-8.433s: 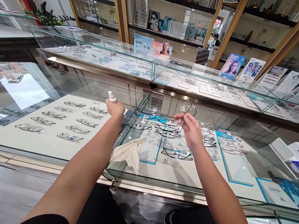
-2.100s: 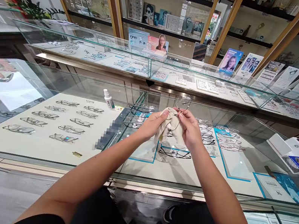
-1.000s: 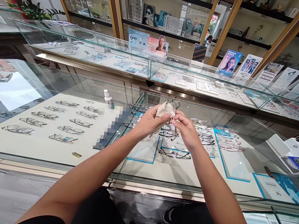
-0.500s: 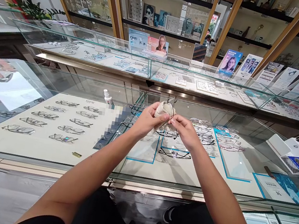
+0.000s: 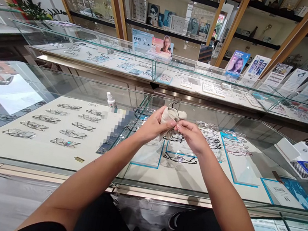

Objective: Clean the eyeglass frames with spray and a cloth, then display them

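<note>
Above the glass counter (image 5: 46, 160) both my hands meet around a thin-framed pair of glasses (image 5: 174, 134). My left hand (image 5: 152, 125) is closed on a beige cleaning cloth (image 5: 171, 115) bunched over one lens. My right hand (image 5: 192, 134) pinches the frame close to the cloth. A dark temple tip sticks up above the cloth. A small white spray bottle (image 5: 111, 101) stands on the counter top to the left of my hands.
Under the glass lie rows of glasses on white trays (image 5: 61, 123), with more on blue-edged mats (image 5: 226, 143). An open white box (image 5: 306, 160) sits at the right. A second display counter (image 5: 155, 72) with leaflets runs behind, and wall shelves stand beyond.
Earlier my left hand set the spray bottle on the counter and picked up the cloth. Over the last second the cloth has shifted slightly across the lens while both hands stay together.
</note>
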`<action>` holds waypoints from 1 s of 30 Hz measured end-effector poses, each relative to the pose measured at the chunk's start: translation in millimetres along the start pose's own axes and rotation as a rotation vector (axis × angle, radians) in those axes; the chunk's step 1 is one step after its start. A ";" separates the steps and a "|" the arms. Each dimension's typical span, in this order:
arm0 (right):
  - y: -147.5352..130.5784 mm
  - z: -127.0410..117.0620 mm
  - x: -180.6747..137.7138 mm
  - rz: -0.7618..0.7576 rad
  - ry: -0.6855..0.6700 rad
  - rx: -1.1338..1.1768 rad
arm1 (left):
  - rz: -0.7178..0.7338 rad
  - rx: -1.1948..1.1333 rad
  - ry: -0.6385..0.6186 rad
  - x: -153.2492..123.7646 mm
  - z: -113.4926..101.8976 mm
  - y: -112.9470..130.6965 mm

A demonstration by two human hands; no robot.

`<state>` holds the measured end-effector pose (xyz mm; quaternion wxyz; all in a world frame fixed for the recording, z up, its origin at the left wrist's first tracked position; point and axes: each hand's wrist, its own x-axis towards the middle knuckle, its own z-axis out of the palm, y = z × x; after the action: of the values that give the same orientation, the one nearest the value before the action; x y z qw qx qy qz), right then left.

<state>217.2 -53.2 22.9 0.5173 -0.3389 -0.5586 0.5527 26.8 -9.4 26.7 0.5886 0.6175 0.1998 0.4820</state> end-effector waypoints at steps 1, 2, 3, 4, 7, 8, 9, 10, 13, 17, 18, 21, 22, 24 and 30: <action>0.7 -0.4 0.2 0.011 0.007 -0.002 | -0.005 -0.005 -0.009 -0.5 0.4 0.2; 1.4 -0.9 0.3 0.023 0.013 -0.006 | -0.015 -0.013 -0.020 -1.0 0.7 0.4; 2.0 -1.2 0.5 0.032 0.018 -0.010 | -0.027 -0.020 -0.031 -1.4 1.1 0.5; 2.3 -1.4 0.5 0.037 0.021 -0.015 | -0.034 -0.022 -0.034 -1.7 1.5 0.5; 2.0 0.6 0.2 0.029 0.014 -0.042 | -0.008 0.008 0.015 -2.0 3.5 -0.3; 1.6 2.3 -0.1 0.021 0.012 -0.055 | 0.005 0.021 0.037 -2.0 4.5 -0.8; 1.3 4.4 -0.4 0.013 0.006 -0.068 | 0.014 0.031 0.055 -2.1 5.6 -1.4; 1.0 6.7 -0.7 0.005 -0.002 -0.080 | 0.019 0.036 0.072 -2.3 6.7 -2.0; 0.9 12.9 -1.4 -0.008 -0.039 -0.085 | 0.032 0.053 0.128 -3.2 8.9 -3.4; 0.9 12.7 -1.7 -0.008 -0.011 -0.078 | 0.003 0.075 0.089 -1.9 4.2 -2.0; 0.4 11.0 -1.7 -0.012 0.016 -0.077 | -0.013 0.060 0.051 -0.8 1.4 -1.2; -2.7 5.6 -1.6 -0.011 0.072 -0.059 | -0.034 0.002 -0.049 2.8 -7.9 1.6; -3.9 4.2 -1.4 -0.007 0.079 -0.048 | -0.032 -0.011 -0.066 3.6 -10.5 2.5; -5.5 2.6 -0.7 0.001 0.085 -0.028 | -0.025 -0.025 -0.078 4.4 -13.2 4.2; 0.8 5.6 2.1 0.034 0.086 0.013 | 0.002 0.035 -0.038 1.3 -4.2 9.7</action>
<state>211.2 -52.6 23.4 0.5338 -0.3684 -0.5263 0.5499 20.7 -8.4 35.5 0.5809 0.6369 0.1963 0.4674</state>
